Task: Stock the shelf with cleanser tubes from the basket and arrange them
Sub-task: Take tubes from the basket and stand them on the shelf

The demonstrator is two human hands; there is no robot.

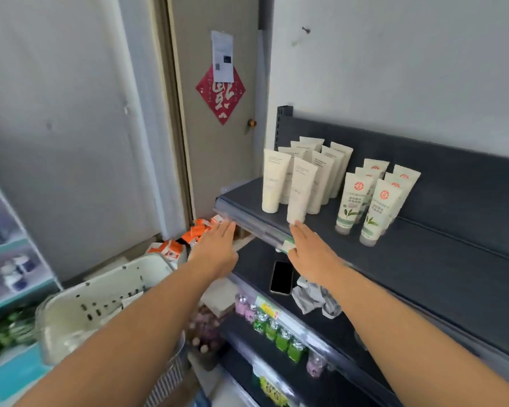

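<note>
Several plain cream cleanser tubes [301,177] stand cap-down at the left end of the dark top shelf [441,248]. Beside them on the right stand several white tubes with green leaf prints and red seals [378,201]. My right hand [309,248] is flat and empty at the shelf's front edge, fingertips just touching the base of the nearest cream tube [299,192]. My left hand [218,248] is flat, fingers straight, just left of the shelf's corner and below it, holding nothing. The pale basket [100,306] sits low on the left under my left forearm.
A black phone [281,277] and a crumpled grey cloth [318,298] lie on the second shelf. Small purple and green bottles [276,333] line the lower shelves. Orange-and-white cartons [188,239] are piled on the floor by a closed door [218,160].
</note>
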